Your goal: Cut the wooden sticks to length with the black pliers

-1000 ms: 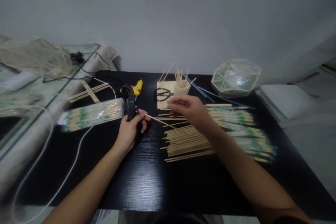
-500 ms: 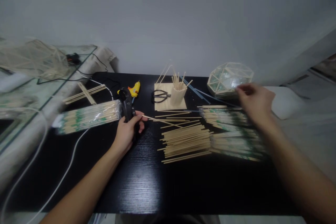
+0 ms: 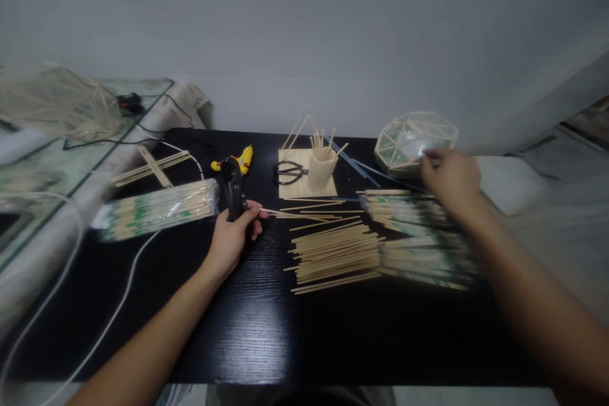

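Observation:
My left hand [image 3: 233, 231] is closed round a black hand tool [image 3: 234, 190] that points away from me, perhaps a cutter. The same fingers pinch a thin wooden stick [image 3: 280, 212], which sticks out to the right over other sticks. My right hand [image 3: 451, 177] is blurred, its fingertips pressed together at the near side of a faceted frame of sticks with clear panels [image 3: 413, 139]. Whether it touches the frame or holds something small, I cannot tell. Loose wooden sticks [image 3: 333, 254] lie in a pile between the hands.
Behind the pile, a stick holder [image 3: 322, 171] and black-handled scissors [image 3: 290, 172] rest on a wooden board [image 3: 299, 190]. A yellow glue gun [image 3: 245, 158] lies left of it. Bagged sticks [image 3: 162, 208] lie left, more bags [image 3: 423, 260] right. A white cable [image 3: 128, 292] crosses the left side.
My right hand has shifted slightly left and its fingers have come closer together. The stick in my left hand has turned a little, and the tool has tilted slightly.

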`<control>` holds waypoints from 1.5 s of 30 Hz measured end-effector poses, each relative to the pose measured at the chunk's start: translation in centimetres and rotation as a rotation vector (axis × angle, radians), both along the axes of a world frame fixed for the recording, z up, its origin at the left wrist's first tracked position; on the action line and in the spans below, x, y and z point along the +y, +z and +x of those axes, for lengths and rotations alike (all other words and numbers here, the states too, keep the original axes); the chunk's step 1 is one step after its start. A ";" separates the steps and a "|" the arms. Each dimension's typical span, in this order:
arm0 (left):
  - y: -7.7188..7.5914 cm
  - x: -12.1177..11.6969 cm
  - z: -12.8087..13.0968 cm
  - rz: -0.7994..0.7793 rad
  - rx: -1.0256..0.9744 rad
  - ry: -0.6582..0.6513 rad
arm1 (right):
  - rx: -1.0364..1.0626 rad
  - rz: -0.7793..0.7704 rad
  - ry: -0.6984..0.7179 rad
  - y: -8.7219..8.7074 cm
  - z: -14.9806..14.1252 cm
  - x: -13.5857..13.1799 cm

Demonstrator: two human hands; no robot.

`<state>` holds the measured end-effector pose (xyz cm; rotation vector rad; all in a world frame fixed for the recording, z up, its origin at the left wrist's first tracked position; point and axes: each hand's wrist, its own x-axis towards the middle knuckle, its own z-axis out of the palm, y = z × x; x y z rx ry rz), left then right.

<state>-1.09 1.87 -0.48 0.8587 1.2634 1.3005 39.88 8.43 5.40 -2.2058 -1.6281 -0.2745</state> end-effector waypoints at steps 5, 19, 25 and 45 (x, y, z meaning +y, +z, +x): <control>0.0 -0.2 0.0 -0.002 0.033 -0.027 | 0.028 0.151 0.177 -0.6 -2.5 -1.8; 0.1 -0.1 0.1 0.021 0.064 -0.029 | 0.245 -0.366 0.746 -2.0 -14.4 -5.2; 0.2 -0.1 0.0 0.015 0.069 -0.026 | 0.195 -0.503 0.815 -2.6 -16.8 -5.2; 0.0 0.2 -0.3 0.018 0.056 -0.005 | -0.062 -0.444 1.012 -6.3 -16.7 -5.4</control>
